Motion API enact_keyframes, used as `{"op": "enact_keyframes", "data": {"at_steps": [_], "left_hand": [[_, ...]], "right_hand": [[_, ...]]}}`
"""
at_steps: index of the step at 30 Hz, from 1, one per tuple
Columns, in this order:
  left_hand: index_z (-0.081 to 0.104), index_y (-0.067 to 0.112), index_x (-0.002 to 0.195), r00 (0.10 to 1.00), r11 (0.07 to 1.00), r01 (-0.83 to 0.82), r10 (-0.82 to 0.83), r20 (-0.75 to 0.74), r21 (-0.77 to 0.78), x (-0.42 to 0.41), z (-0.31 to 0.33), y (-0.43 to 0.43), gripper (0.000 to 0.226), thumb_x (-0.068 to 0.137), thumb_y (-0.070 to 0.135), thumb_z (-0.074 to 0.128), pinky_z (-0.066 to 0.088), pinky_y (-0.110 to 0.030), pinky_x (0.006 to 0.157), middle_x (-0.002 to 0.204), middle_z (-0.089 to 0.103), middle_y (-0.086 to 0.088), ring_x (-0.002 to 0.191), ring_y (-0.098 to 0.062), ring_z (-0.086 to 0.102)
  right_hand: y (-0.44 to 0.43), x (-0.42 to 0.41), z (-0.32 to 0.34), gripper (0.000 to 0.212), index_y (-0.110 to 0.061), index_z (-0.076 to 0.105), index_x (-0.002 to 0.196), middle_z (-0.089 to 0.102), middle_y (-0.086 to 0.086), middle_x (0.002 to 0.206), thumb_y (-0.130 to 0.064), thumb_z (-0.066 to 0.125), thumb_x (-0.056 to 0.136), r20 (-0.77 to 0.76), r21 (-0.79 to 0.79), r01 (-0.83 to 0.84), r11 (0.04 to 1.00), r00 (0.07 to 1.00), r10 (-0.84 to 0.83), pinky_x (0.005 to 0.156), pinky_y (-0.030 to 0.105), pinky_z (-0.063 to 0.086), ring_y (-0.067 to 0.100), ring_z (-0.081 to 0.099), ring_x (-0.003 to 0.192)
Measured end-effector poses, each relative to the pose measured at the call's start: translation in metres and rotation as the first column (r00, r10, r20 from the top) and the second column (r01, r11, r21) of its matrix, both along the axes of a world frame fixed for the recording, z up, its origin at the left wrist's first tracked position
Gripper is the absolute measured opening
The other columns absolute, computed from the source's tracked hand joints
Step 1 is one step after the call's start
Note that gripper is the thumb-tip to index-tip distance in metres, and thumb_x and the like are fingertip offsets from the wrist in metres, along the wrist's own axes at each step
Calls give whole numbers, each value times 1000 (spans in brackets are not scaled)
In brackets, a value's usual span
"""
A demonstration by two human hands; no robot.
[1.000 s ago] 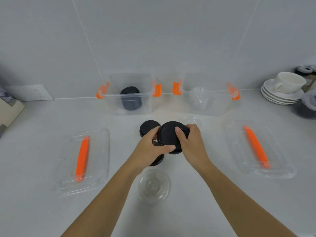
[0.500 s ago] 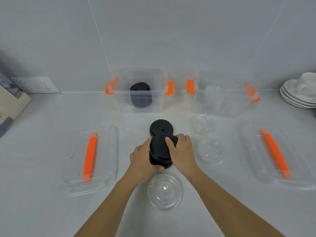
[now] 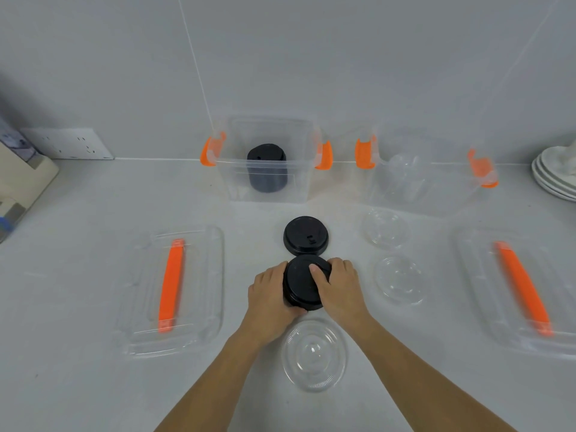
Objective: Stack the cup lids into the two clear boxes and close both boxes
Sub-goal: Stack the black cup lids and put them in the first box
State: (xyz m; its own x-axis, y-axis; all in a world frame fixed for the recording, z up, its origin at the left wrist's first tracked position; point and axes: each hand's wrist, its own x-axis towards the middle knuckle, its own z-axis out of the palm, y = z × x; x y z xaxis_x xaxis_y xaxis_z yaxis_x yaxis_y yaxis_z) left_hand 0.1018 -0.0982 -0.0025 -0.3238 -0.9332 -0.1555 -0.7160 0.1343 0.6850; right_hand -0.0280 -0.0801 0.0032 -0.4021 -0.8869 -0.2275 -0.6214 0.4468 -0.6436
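Though cluttered, white counter point(image 3: 93, 385); grey wall point(image 3: 311, 57)

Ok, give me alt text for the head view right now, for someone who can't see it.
Both hands, left hand and right hand, grip a small stack of black lids on a white counter. Behind stand two open clear boxes, left box holding black lids, right box clear ones.

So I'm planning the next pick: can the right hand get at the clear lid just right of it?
Probably yes. The right hand first has to let go of the black lids; the clear lid lies open on the counter beside it, nothing between.
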Motion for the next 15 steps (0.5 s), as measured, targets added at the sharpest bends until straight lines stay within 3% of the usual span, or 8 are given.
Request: {"op": "enact_keyframes", "data": {"at_steps": [2, 5, 10, 15], "left_hand": [[42, 26, 134, 999, 999, -27, 26, 47, 30, 2, -2, 2, 80, 64, 33, 79, 29, -29, 102, 144, 34, 1, 127, -24, 36], [44, 21, 130, 992, 993, -85, 76, 101, 83, 3, 0, 3, 78, 64, 38, 80, 24, -34, 108, 155, 7, -7, 135, -30, 24], [46, 23, 129, 985, 991, -95, 79, 153, 99, 2, 1, 1, 73, 66, 39, 78, 11, -40, 114, 157, -4, -7, 144, -29, -2], [47, 19, 125, 987, 990, -99, 85, 137, 104, 2, -1, 1, 72, 65, 40, 80, 6, -42, 116, 158, -5, -6, 146, -27, -10]], "right_hand": [[-1, 0, -2, 45, -2, 51, 119, 51, 15, 118, -39, 45, 94, -1, 15, -7, 1000, 1000, 7, 98, 34, 36, 28, 44, 110], [-5, 0, -2, 48, -3, 52, 122, 48, 14, 125, -41, 46, 93, 22, 59, 11, 998, 1000, -12, 103, 36, 33, 29, 42, 117], [-7, 0, 1, 47, -5, 59, 113, 41, 8, 132, -44, 51, 89, 102, 112, 64, 992, 992, -75, 108, 40, 30, 26, 36, 124], [-7, 2, 4, 45, -11, 50, 114, 47, 4, 122, -43, 58, 84, 218, 111, 89, 990, 970, -112, 105, 43, 37, 25, 44, 118]]}}
